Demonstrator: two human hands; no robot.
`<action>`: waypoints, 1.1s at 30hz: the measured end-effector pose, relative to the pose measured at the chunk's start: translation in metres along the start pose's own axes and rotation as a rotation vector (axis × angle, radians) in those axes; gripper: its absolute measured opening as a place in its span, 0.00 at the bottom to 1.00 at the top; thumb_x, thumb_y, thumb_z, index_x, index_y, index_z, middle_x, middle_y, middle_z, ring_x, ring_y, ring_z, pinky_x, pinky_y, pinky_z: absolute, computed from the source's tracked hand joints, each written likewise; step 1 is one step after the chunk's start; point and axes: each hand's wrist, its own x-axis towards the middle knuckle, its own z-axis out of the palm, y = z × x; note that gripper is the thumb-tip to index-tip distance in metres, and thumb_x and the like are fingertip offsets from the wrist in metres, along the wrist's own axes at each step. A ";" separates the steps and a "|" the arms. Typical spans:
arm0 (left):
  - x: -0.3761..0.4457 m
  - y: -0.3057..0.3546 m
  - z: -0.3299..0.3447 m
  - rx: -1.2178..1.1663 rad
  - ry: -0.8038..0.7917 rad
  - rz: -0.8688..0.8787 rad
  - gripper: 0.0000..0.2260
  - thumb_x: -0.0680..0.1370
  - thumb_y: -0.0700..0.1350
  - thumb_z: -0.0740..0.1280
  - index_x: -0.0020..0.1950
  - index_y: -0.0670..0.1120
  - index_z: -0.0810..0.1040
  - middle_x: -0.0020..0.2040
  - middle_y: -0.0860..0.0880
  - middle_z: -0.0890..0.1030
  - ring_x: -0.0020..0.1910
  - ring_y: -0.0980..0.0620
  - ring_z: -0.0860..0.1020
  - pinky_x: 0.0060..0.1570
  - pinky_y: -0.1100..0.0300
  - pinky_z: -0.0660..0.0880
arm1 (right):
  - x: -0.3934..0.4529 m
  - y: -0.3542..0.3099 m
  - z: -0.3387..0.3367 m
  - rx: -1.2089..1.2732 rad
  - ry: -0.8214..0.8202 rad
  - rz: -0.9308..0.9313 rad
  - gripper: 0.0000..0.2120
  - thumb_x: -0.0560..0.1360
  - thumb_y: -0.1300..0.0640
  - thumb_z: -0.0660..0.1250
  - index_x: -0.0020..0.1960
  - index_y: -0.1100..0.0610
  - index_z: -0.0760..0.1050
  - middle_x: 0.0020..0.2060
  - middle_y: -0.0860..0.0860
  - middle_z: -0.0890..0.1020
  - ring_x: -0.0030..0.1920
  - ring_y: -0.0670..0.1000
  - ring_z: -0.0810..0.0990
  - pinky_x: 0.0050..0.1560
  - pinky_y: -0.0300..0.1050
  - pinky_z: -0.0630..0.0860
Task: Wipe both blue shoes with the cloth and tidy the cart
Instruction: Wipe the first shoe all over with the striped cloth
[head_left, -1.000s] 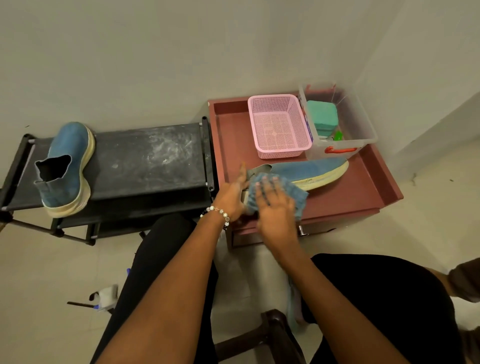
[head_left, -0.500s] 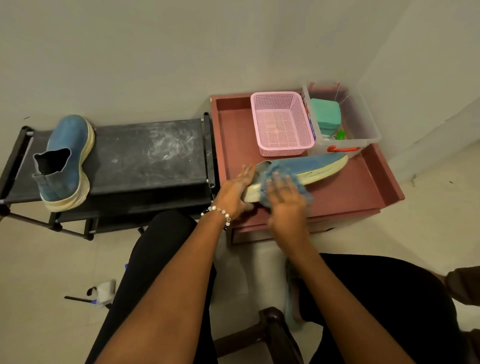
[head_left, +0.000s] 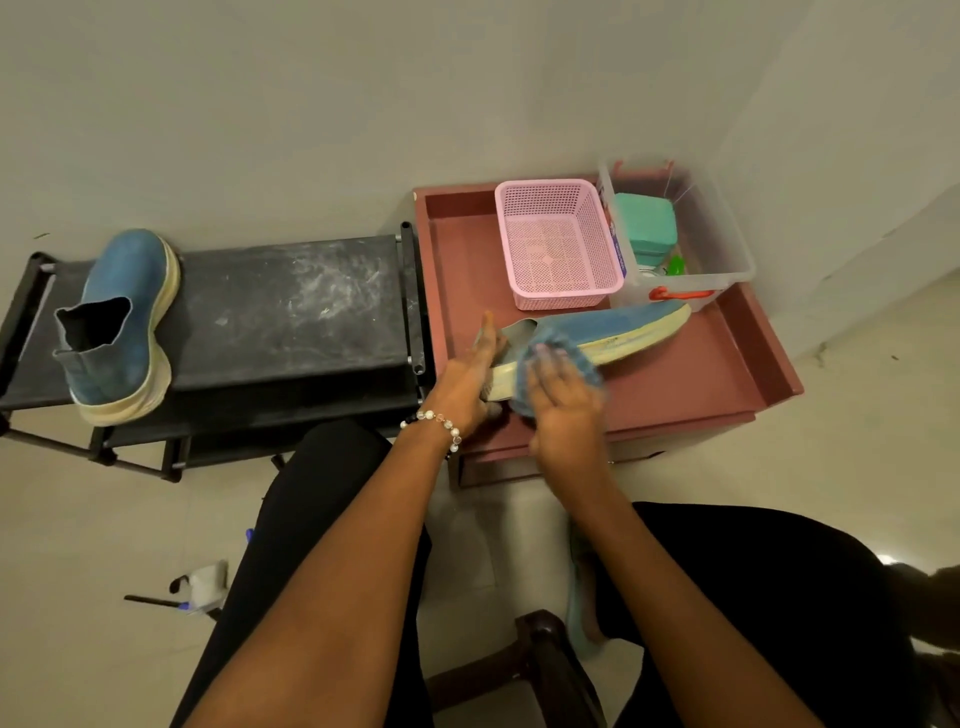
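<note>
left hand (head_left: 467, 379) grip – holds shoe (head_left: 613, 332) heel | right hand (head_left: 563, 395) flat – presses cloth (head_left: 566, 358) on sole edge

There was only the one view, from a wide-angle camera worn on the seated person's head. It looked forward and steeply down, along both forearms and over the dark-clad knees, so the hands sat close, near the middle of the picture. Beyond them it took in the red cart (head_left: 748, 358) to the right, the black shoe rack (head_left: 291, 312) to the left, the pale floor, and the wall behind.
</note>
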 end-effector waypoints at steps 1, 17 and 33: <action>0.000 0.002 0.000 -0.032 0.018 -0.009 0.41 0.77 0.38 0.65 0.77 0.51 0.37 0.73 0.51 0.67 0.57 0.50 0.77 0.63 0.61 0.67 | -0.001 -0.012 0.004 -0.011 -0.033 -0.065 0.26 0.64 0.61 0.56 0.60 0.61 0.78 0.61 0.58 0.78 0.61 0.60 0.77 0.56 0.55 0.73; -0.002 0.013 -0.007 0.081 -0.021 0.089 0.40 0.69 0.30 0.70 0.77 0.49 0.58 0.78 0.45 0.54 0.77 0.51 0.51 0.69 0.67 0.50 | 0.008 0.073 -0.017 0.006 0.130 0.289 0.29 0.62 0.68 0.72 0.62 0.58 0.76 0.64 0.54 0.76 0.65 0.60 0.73 0.54 0.55 0.69; 0.004 0.000 0.010 0.041 0.064 0.172 0.42 0.64 0.30 0.74 0.74 0.50 0.64 0.75 0.46 0.64 0.76 0.53 0.50 0.71 0.66 0.46 | 0.011 0.144 -0.049 -0.068 -0.044 0.432 0.27 0.67 0.59 0.67 0.66 0.60 0.73 0.64 0.59 0.75 0.66 0.61 0.70 0.56 0.56 0.67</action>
